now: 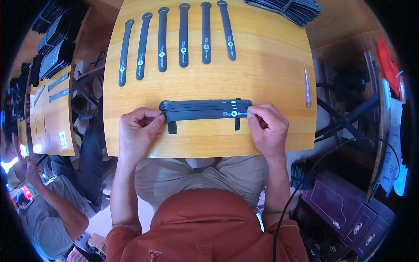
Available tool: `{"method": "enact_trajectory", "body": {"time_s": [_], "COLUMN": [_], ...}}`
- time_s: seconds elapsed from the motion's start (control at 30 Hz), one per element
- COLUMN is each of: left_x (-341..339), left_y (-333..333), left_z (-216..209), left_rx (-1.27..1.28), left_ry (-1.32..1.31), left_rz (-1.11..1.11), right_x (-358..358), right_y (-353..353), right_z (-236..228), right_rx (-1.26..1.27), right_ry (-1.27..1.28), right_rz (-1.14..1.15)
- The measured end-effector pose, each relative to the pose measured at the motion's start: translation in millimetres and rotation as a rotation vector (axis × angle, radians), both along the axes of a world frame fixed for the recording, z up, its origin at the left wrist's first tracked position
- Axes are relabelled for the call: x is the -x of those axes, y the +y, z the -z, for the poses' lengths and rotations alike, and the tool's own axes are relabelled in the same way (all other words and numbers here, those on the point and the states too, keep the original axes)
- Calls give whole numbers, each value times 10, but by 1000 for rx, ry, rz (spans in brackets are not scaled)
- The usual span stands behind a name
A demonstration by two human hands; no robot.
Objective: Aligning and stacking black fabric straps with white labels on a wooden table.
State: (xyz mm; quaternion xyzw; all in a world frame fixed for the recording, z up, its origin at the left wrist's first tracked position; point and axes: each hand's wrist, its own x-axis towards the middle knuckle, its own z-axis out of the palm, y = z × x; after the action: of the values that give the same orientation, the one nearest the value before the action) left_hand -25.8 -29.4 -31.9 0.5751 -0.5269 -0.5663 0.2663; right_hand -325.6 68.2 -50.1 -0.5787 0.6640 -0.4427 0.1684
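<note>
Several dark grey hook-and-loop storage straps lie overlapped in a stack (198, 113) across the near part of the wooden table, their printed ends to the right. My left hand (139, 130) pinches the stack at its left end, by the rounded loop ends. At the right end, my right hand (269, 127) has thumb and fingers closed on the edge of the straps. Two short black strips, a left one (173, 128) and a right one (237, 125), run crosswise beneath the stack. Beyond it, a row of single grey straps (183, 37) lies spread out, pointing away from me.
A purple-handled screwdriver-like tool (307, 89) lies near the table's right edge. A bound bundle of dark straps (290, 11) sits at the far right corner. To the left, another person (56, 205) sits by a second table (56, 118) with stacked straps. A black cable (286, 209) passes my right arm.
</note>
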Motion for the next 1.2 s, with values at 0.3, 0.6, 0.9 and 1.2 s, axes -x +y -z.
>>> {"method": "enact_trajectory", "body": {"time_s": [0.3,0.6,0.9,1.2], "left_x": [3,-17,-17,-33], "left_y": [-6,-21,-35,-28], "left_z": [-19,-6,26,4], "left_rx": [14,-7,13,33], "left_ry": [-12,-36,27,17], "left_rz": [9,-2,25,48], "right_x": [-6,-50,-74,-300], "right_y": [2,-8,-12,14], "right_z": [6,52,15,-323], "right_rx": [24,64,69,-187], "right_ry": [55,86,208,671], "right_rz": [-7,2,-3,-16]}}
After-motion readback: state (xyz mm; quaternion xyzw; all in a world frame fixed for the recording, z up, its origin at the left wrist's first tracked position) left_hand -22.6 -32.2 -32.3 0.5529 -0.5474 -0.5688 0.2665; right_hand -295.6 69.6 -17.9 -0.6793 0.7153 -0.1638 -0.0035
